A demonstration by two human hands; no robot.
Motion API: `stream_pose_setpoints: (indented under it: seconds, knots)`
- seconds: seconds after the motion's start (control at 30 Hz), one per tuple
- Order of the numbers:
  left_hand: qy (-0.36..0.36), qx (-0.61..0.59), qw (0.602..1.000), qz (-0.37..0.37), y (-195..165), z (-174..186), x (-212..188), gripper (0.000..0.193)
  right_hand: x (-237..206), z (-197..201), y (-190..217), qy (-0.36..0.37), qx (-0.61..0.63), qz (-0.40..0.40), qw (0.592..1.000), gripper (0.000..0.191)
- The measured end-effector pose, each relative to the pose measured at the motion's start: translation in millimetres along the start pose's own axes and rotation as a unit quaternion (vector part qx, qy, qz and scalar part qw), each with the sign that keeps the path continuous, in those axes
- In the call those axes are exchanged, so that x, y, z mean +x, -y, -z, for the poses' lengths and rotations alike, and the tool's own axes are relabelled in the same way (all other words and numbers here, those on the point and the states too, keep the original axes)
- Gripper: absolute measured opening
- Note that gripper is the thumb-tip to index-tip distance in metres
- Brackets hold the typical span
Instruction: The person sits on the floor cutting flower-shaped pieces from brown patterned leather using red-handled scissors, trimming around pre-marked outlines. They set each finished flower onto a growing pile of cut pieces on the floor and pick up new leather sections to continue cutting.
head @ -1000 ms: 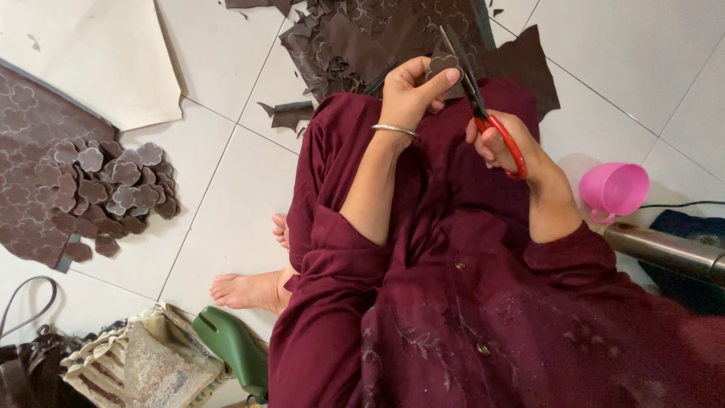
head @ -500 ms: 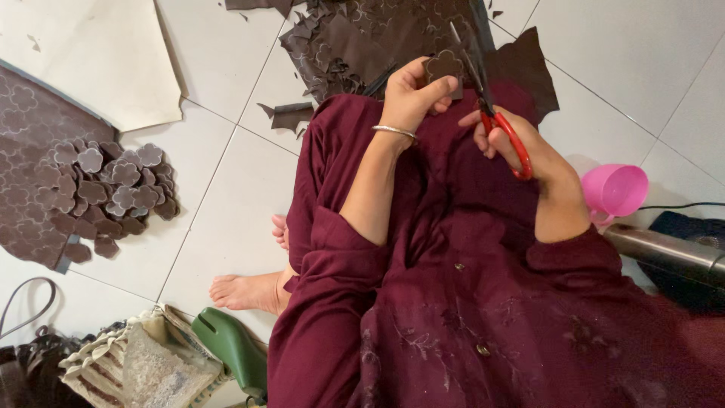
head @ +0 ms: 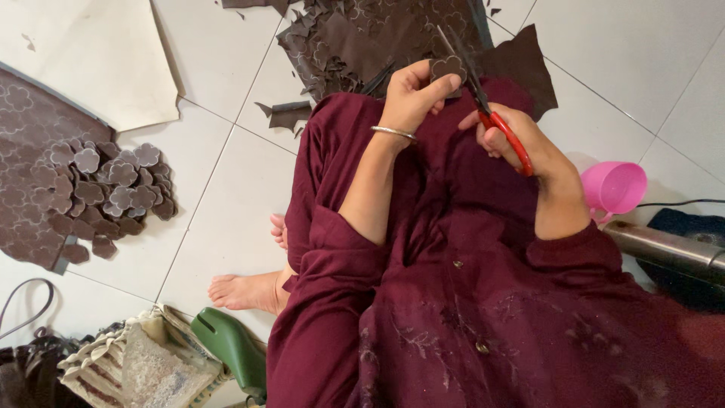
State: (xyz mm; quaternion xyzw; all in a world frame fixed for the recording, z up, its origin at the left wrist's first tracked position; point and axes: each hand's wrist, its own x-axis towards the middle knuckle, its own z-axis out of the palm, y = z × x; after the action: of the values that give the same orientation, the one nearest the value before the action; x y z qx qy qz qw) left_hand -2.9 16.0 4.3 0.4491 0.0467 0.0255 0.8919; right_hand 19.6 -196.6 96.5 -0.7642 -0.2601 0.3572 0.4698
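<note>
Cutting a brown flower-shaped patch with red-handled scissors, upper centre of frame.
Left hand point(head: 414, 92) pinches the flower patch point(head: 448, 68); right hand point(head: 515, 140) grips the scissors point(head: 483, 102), blades at the patch edge. Risk: blades run close to the left fingertips, a slip could nick them or spoil the outline. Finished patches pile point(head: 113, 185) lies left on the floor.

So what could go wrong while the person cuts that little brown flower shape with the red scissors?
The left hand pinches the small brown flower piece right beside the blades of the red-handled scissors that the right hand works, so a fingertip might get nicked. The piece is tiny, so a slip could spoil its scalloped edge. It might also drop into the pile of dark scraps and be hard to find.
</note>
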Motion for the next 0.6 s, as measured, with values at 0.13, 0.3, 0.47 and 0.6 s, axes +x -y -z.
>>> stream_pose_setpoints:
  seconds: [0.13, 0.3, 0.47, 0.6]
  knots:
    - [0.004, 0.004, 1.000, -0.018, -3.5, -1.5, -2.7, 0.015, 1.9, -0.3, -3.2, 0.019, 0.014, -0.006, 1.000, 0.096]
    - [0.004, 0.002, 1.000, -0.028, -5.7, -2.4, -4.9, 0.013, 1.9, -1.1, -8.6, 0.017, 0.004, -0.032, 0.999, 0.099]
    - [0.001, -0.012, 1.000, -0.019, -5.1, -1.7, -3.6, 0.014, 2.8, -13.8, -14.6, -0.021, 0.021, -0.035, 0.999, 0.101]
    - [-0.006, -0.008, 1.000, -0.013, -3.9, 0.0, -2.2, 0.015, 5.5, -26.2, -18.6, -0.045, 0.022, -0.024, 0.998, 0.101]
